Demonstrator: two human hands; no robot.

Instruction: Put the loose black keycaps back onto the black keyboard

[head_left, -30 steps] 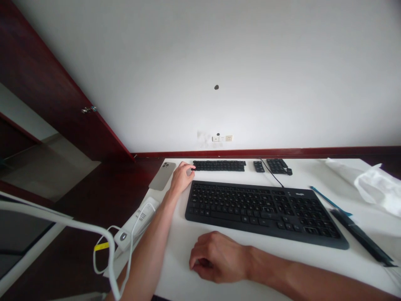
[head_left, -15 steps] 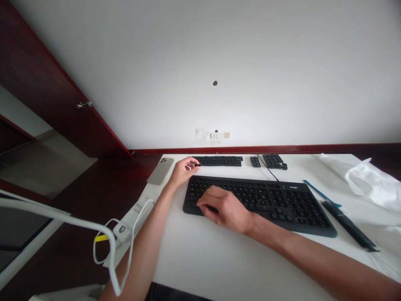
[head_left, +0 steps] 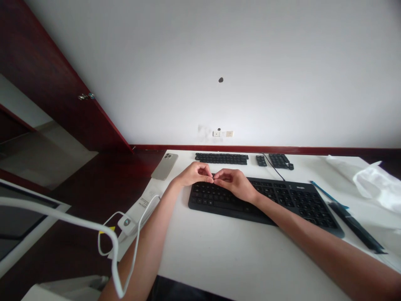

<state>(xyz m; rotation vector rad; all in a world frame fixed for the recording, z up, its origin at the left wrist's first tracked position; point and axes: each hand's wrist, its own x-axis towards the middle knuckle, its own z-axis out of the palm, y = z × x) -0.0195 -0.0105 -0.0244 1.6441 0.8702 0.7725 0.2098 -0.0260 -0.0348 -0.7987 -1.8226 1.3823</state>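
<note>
Head view: forearms (head_left: 156,230) slant inward over white table (head_left: 203,246).
Left hand (head_left: 197,173): pinched on tiny dark piece (head_left: 213,177).
Right hand (head_left: 233,182): fingertips bunched beside it, hold unclear.
Keyboard (head_left: 225,203): below both.
Keycaps (head_left: 222,159): along table's far edge.

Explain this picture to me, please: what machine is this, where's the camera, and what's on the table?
There's no machine: these are a person's bare left hand and right hand, seen by a head-worn camera looking forward and down. On the white table lie a black keyboard, groups of black keycaps behind it, a phone, a thin blue tool and a crumpled white bag. The hands' fingertips meet above the keyboard; anything pinched there is too small to identify.
</note>
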